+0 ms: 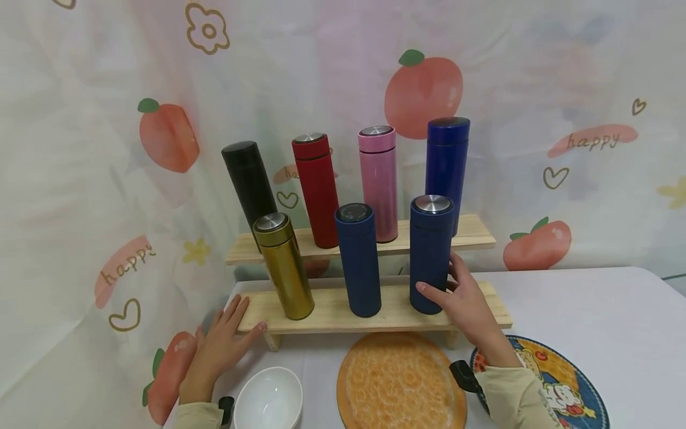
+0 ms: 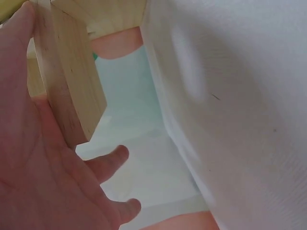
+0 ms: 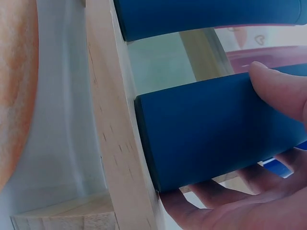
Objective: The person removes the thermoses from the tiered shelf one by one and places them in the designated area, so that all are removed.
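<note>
On the lower tier of a wooden two-tier shelf (image 1: 329, 325), my right hand (image 1: 471, 307) holds the right-hand dark blue thermos (image 1: 431, 256). The thumb lies across its front and the other fingers reach round its far side. That thermos (image 3: 216, 129) stands upright with its base on the plank in the right wrist view. A second dark blue thermos (image 1: 360, 262) and a gold thermos (image 1: 286, 271) share this tier. At the tier's left end, my left hand (image 1: 220, 348) touches the wood (image 2: 72, 81) with fingers extended and thumb at the front edge.
Black (image 1: 249, 185), red (image 1: 316, 190), pink (image 1: 379, 185) and bright blue (image 1: 447, 167) thermoses stand on the upper tier (image 1: 474, 232). In front are a white bowl (image 1: 268, 399), a round bread-patterned mat (image 1: 402, 381) and a cartoon-printed round mat (image 1: 573, 381). A printed curtain (image 1: 321, 71) hangs behind.
</note>
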A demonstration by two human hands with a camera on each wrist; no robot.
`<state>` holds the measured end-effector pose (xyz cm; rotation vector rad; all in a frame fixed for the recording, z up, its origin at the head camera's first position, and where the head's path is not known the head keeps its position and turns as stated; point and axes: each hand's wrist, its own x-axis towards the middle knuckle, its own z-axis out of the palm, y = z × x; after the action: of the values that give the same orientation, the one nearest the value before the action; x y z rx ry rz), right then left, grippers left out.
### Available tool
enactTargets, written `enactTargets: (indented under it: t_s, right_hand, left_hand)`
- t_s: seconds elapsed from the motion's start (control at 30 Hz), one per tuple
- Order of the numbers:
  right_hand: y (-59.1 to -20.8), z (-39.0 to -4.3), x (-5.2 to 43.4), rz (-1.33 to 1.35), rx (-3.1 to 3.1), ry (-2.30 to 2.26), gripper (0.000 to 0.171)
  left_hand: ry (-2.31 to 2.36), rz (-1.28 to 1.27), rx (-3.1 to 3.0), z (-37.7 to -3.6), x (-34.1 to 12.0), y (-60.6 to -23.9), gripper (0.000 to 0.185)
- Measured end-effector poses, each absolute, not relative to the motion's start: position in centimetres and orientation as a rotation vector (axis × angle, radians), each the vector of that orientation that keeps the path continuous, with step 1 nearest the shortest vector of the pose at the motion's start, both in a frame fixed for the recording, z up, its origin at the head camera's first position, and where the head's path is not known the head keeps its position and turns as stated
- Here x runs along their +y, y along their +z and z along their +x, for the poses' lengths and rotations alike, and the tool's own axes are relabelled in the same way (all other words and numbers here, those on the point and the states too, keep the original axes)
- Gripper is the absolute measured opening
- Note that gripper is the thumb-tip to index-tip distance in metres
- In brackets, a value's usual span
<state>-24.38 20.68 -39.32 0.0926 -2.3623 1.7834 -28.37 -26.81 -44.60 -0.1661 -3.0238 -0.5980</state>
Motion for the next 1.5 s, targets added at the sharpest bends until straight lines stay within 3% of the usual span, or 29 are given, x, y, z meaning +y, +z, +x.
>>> enactTargets:
  t_s: [1.5]
  right_hand:
    - [-36.3, -23.7, 21.4, 0.134, -2.414, 1.639, 0.1]
  left_hand:
    - [-0.629, -0.183, -2.968, -28.1, -26.6, -45.0, 0.09]
